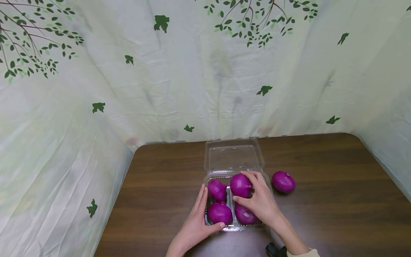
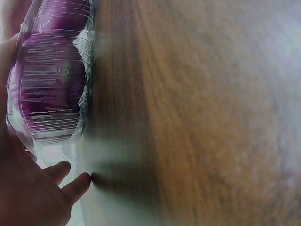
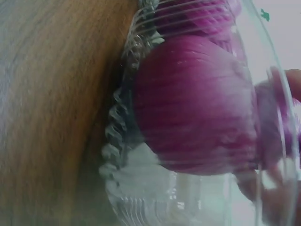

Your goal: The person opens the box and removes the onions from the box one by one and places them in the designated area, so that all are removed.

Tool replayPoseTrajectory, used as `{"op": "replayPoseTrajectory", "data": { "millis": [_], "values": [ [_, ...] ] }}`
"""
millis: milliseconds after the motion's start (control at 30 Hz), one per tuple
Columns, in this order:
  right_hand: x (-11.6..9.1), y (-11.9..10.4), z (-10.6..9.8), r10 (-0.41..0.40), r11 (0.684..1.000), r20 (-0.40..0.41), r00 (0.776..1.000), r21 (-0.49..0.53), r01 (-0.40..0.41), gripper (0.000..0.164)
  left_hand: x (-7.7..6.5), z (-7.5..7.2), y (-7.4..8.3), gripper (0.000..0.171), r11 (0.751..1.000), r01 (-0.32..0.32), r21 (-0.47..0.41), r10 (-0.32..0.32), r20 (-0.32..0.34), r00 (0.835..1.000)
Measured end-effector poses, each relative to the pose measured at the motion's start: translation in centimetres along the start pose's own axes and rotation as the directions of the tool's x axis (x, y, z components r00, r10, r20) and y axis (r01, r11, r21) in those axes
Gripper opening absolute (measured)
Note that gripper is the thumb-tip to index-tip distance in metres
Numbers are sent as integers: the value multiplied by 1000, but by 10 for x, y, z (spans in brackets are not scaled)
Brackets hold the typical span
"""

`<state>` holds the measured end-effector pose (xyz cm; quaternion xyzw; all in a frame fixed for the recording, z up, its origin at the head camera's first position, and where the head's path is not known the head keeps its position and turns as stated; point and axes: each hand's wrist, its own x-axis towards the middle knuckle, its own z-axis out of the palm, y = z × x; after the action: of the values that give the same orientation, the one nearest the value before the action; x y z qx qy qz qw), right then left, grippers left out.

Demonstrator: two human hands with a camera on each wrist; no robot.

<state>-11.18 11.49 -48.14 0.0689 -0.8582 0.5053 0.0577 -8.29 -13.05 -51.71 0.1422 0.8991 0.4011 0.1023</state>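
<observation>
A clear plastic clamshell container (image 1: 239, 227) sits on the table with its lid (image 1: 234, 157) flipped back. Inside are purple onions: one at back left (image 1: 217, 190), one at front left (image 1: 220, 213) and one at front right (image 1: 245, 215). Between thumb and fingers my right hand (image 1: 261, 200) holds another onion (image 1: 241, 185) over the back right part. My left hand (image 1: 197, 221) rests against the container's left side and front edge, its fingers straight. Through the ribbed wall an onion (image 2: 51, 75) shows in the left wrist view. The right wrist view has a large onion (image 3: 195, 108) close up.
A loose onion (image 1: 283, 182) lies on the brown wooden table (image 1: 334, 185) to the right of the container. A black object (image 1: 275, 250) is by the right wrist. Pale cloth with leaf prints (image 1: 189, 89) hangs behind the table and on both sides.
</observation>
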Motion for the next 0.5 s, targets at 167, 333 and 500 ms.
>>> {"op": "replayPoseTrajectory", "data": {
  "millis": [167, 333, 500],
  "values": [
    [-3, -1, -7, -24, 999, -17, 1000, -45, 23, 81, 0, 0, 0, 117, 1000, -9, -1, 9, -9, 1000],
    [-4, 0, -15, -54, 996, -24, 998, -77, 52, 81, 0, 0, 1, 118, 1000, 1, 3, -1, -9, 1000],
    [-5, 0, -24, -81, 993, -48, 996, -87, 77, 81, 0, 1, 1, 118, 1000, 9, 2, -9, -4, 1000]
  ]
}}
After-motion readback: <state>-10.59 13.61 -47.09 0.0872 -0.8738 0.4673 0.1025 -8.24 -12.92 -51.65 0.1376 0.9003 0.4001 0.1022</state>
